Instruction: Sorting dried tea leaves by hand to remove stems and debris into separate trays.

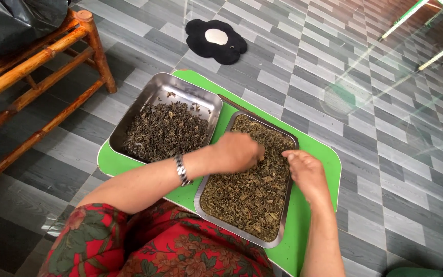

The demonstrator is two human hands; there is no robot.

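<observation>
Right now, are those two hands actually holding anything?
Cannot tell: the left hand and right hand are down in the dried leaves of the near metal tray, fingertips hidden.

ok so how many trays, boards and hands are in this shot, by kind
metal trays of dried leaves: 2, one on the left and one under the hands
green board under the trays: 1
hands in the leaves: 2, left hand and right hand
total: 5

floor (pixel 334 77): grey zigzag tiles | bamboo bench (pixel 37 77): upper left | black flower-shaped mat (pixel 234 48): on floor | light: daylight
</observation>
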